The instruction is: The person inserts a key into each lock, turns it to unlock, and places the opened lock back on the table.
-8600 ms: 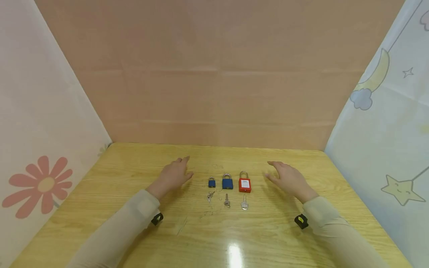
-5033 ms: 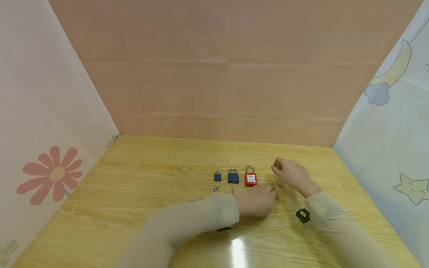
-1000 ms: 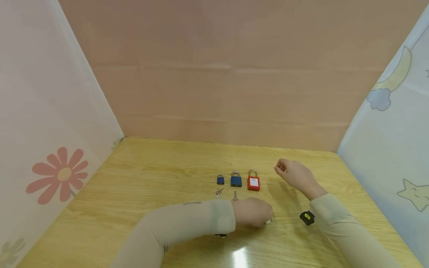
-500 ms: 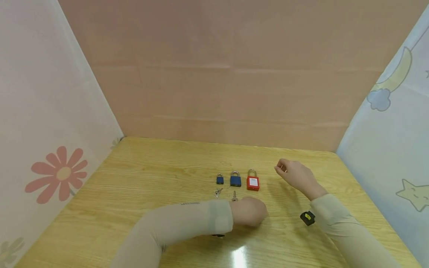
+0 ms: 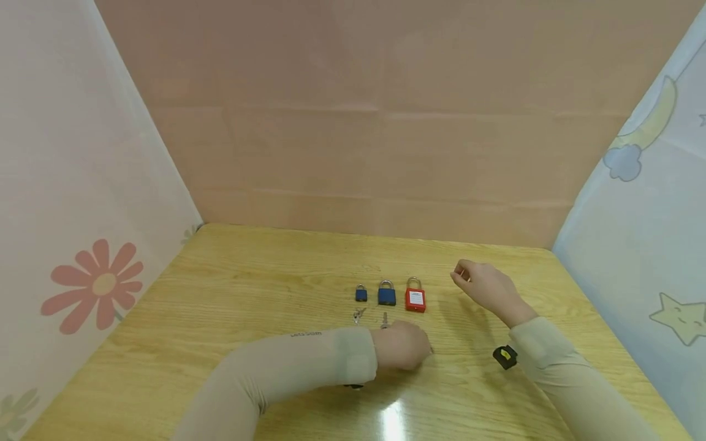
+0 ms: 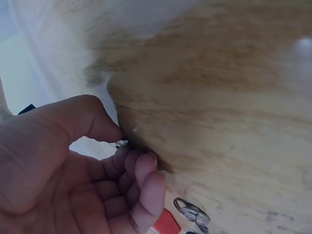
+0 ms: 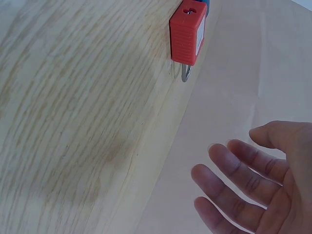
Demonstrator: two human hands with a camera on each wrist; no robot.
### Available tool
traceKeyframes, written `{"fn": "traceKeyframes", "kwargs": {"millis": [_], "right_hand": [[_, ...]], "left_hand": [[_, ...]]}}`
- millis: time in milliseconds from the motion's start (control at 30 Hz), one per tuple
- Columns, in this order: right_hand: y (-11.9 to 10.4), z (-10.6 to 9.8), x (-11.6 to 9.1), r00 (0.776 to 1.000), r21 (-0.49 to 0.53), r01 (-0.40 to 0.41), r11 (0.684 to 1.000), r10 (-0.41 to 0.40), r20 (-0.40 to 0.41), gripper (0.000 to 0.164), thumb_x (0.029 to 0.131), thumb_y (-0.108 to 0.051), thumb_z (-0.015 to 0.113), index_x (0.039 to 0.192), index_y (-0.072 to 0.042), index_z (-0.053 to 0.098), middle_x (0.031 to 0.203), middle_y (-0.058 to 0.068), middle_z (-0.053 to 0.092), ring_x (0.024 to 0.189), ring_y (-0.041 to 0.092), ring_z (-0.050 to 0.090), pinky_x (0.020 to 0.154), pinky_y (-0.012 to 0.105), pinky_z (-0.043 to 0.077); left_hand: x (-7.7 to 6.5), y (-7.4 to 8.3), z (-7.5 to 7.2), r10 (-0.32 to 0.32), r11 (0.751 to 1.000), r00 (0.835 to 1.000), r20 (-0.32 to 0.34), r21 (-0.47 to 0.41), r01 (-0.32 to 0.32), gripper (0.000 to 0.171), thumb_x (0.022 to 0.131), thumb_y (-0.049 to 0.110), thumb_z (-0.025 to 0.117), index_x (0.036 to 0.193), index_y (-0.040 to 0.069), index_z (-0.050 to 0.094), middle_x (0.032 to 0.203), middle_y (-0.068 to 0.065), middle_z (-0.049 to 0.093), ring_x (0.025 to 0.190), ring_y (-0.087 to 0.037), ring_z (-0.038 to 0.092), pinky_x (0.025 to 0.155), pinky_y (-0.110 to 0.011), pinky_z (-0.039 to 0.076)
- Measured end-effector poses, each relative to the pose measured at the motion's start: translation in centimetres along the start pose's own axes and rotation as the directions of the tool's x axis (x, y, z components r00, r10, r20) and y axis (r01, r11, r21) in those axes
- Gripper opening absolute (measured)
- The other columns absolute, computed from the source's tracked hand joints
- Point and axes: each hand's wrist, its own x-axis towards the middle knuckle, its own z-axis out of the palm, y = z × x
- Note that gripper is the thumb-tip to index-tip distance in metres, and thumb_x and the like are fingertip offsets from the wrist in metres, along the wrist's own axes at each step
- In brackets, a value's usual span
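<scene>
In the head view my left hand (image 5: 405, 346) reaches across the table in front of the red padlock (image 5: 415, 299). Thumb and fingertips pinch a silver key, of which only a small metal bit (image 6: 121, 144) shows in the left wrist view; the rest is hidden. Beside that hand lies a key on a ring (image 6: 192, 213). My right hand (image 5: 488, 291) hovers to the right of the red padlock, fingers loosely bent with nothing in them. Left of the red padlock stand a mid-sized blue padlock (image 5: 387, 296) and a small blue padlock (image 5: 361, 294).
A pair of small keys (image 5: 358, 315) lies in front of the small blue padlock. The wooden table (image 5: 265, 269) is bounded by a brown backdrop (image 5: 353, 171) and patterned side sheets. My left forearm (image 5: 287, 367) crosses low over the table's front.
The left hand has gone from the left side across to the key before the red padlock and taken it; over the last second it shifts slightly left. The right hand stays nearly still.
</scene>
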Motion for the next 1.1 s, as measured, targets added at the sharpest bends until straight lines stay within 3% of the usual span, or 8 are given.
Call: {"fn": "traceKeyframes", "kwargs": {"millis": [267, 433, 667, 767, 833, 900, 1000, 1100], "right_hand": [[0.3, -0.1, -0.3, 1.0, -0.004, -0.02, 1.0, 0.02, 0.017, 0.022, 0.1, -0.029, 0.051, 0.099, -0.011, 0.063, 0.09, 0.007, 0.068, 0.057, 0.012, 0.051, 0.047, 0.029, 0.04], [0.2, -0.2, -0.4, 1.0, -0.012, -0.015, 1.0, 0.015, 0.009, 0.022, 0.1, -0.029, 0.051, 0.099, -0.01, 0.063, 0.09, 0.007, 0.067, 0.056, 0.012, 0.05, 0.047, 0.03, 0.039], [0.1, -0.5, -0.7, 1.0, -0.005, -0.012, 1.0, 0.012, -0.002, 0.022, 0.1, -0.028, 0.051, 0.099, -0.009, 0.063, 0.089, 0.008, 0.068, 0.053, 0.013, 0.048, 0.046, 0.03, 0.038], [0.1, -0.5, -0.6, 1.0, -0.005, -0.016, 1.0, 0.016, -0.002, 0.022, 0.1, -0.028, 0.051, 0.1, -0.01, 0.063, 0.09, 0.008, 0.068, 0.053, 0.013, 0.047, 0.045, 0.03, 0.037], [0.1, -0.5, -0.6, 1.0, -0.004, -0.018, 1.0, 0.018, -0.003, 0.021, 0.1, -0.028, 0.051, 0.099, -0.01, 0.063, 0.09, 0.007, 0.068, 0.054, 0.013, 0.047, 0.046, 0.03, 0.037], [0.2, -0.4, -0.6, 1.0, -0.007, -0.019, 1.0, 0.019, -0.002, 0.022, 0.1, -0.029, 0.051, 0.099, -0.011, 0.063, 0.09, 0.007, 0.068, 0.054, 0.013, 0.047, 0.046, 0.03, 0.037], [0.1, -0.5, -0.7, 1.0, -0.008, -0.014, 1.0, 0.014, 0.0, 0.021, 0.1, -0.028, 0.051, 0.098, -0.011, 0.063, 0.09, 0.007, 0.068, 0.053, 0.013, 0.047, 0.045, 0.03, 0.037], [0.1, -0.5, -0.8, 1.0, -0.013, -0.01, 1.0, 0.01, 0.001, 0.021, 0.099, -0.028, 0.051, 0.098, -0.011, 0.064, 0.089, 0.007, 0.068, 0.053, 0.012, 0.047, 0.045, 0.03, 0.037]], "left_hand": [[-0.2, -0.9, 0.7, 0.038, 0.999, 0.999, 0.022, -0.038, -0.037, 0.016, 0.098, 0.023, 0.052, 0.093, 0.02, 0.066, 0.084, 0.007, 0.062, 0.069, -0.007, 0.052, 0.066, -0.024, 0.051], [-0.2, -1.9, 1.0, 0.027, 0.995, 0.994, -0.103, -0.088, -0.036, 0.02, 0.099, 0.024, 0.052, 0.081, 0.019, 0.061, 0.072, 0.008, 0.054, 0.06, -0.006, 0.045, 0.055, -0.021, 0.046], [-0.5, -3.5, 0.5, 0.014, 0.977, 0.933, -0.359, -0.195, -0.09, 0.018, 0.095, 0.021, 0.061, 0.077, 0.022, 0.064, 0.066, 0.012, 0.056, 0.054, -0.002, 0.045, 0.047, -0.018, 0.039], [-0.7, -4.3, 0.3, 0.011, 0.913, 0.912, -0.41, -0.369, -0.177, 0.016, 0.095, 0.022, 0.062, 0.08, 0.02, 0.068, 0.073, 0.013, 0.063, 0.057, 0.002, 0.049, 0.051, -0.014, 0.04], [-0.9, -4.8, 0.3, -0.023, 0.818, 0.908, -0.419, -0.53, -0.224, 0.015, 0.096, 0.022, 0.062, 0.083, 0.018, 0.067, 0.079, 0.012, 0.066, 0.061, 0.004, 0.051, 0.055, -0.012, 0.042], [-1.1, -5.2, 0.5, -0.074, 0.655, 0.911, -0.405, -0.709, -0.261, 0.013, 0.097, 0.02, 0.059, 0.085, 0.016, 0.065, 0.087, 0.01, 0.069, 0.063, 0.002, 0.053, 0.057, -0.014, 0.044], [-1.1, -5.6, 0.7, -0.14, 0.273, 0.924, -0.355, -0.911, -0.309, 0.017, 0.099, 0.014, 0.052, 0.084, 0.009, 0.057, 0.099, 0.0, 0.072, 0.073, -0.004, 0.062, 0.07, -0.024, 0.055], [-0.8, -5.7, 0.8, -0.173, -0.146, 0.943, -0.283, -0.94, -0.309, 0.021, 0.101, 0.009, 0.043, 0.082, 0.002, 0.051, 0.103, -0.014, 0.069, 0.084, -0.021, 0.07, 0.082, -0.04, 0.057]]}}
